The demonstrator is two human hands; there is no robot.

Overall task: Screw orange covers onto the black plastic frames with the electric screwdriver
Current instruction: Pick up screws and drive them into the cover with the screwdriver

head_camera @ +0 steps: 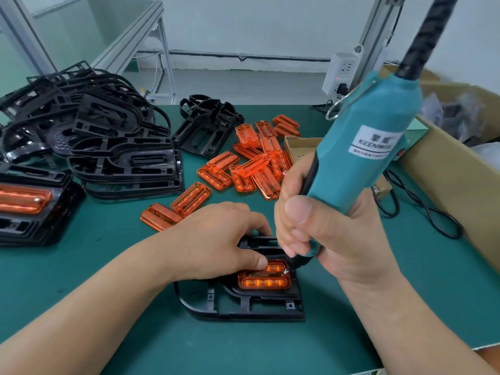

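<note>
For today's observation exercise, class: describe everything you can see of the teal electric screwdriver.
The electric screwdriver has a teal, plastic-looking body with a white label, a wire loop near its top and a black cable leaving its upper end. It tilts, top leaning right, dark nose down at the right corner of the orange cover. The right hand grips its lower body.

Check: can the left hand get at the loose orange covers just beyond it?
Probably yes. The left hand holds the seated cover, and the nearest loose orange covers lie on the mat just past its knuckles, nothing between. It must let go first.
</note>
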